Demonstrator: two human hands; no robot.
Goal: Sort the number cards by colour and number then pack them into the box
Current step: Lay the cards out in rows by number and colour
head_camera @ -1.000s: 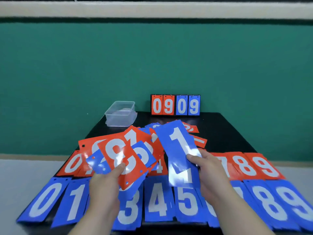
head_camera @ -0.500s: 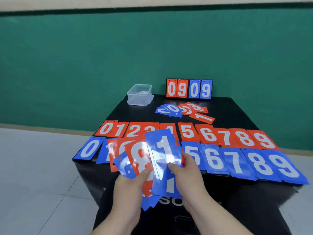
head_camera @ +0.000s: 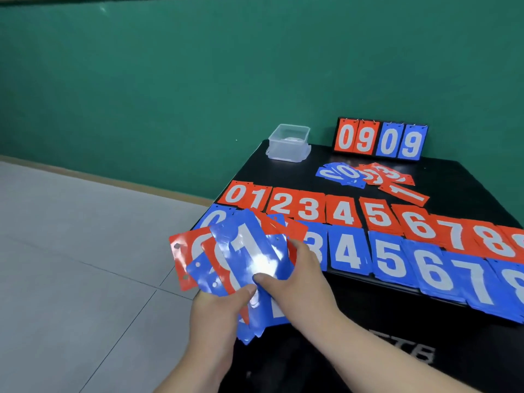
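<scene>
My left hand [head_camera: 218,310] grips a fanned stack of red and blue number cards [head_camera: 198,259] at the table's near left corner. My right hand [head_camera: 295,282] pinches a blue 1 card [head_camera: 249,251] that lies on top of the fan. On the black table [head_camera: 448,180] a red row [head_camera: 343,212] runs 0 to 8 or 9, with a blue row [head_camera: 391,258] in front of it; the fan hides the blue row's left end. A clear plastic box [head_camera: 288,142] stands at the far left corner.
A loose heap of blue and red cards [head_camera: 365,175] lies behind the rows. A small scoreboard reading 0909 [head_camera: 381,140] stands at the back edge. Grey tiled floor [head_camera: 71,251] lies left of the table, a green wall behind.
The view has swung left and down. The blue 1 card in my right hand has come to lie over the fan in my left hand, now at the table's left corner.
</scene>
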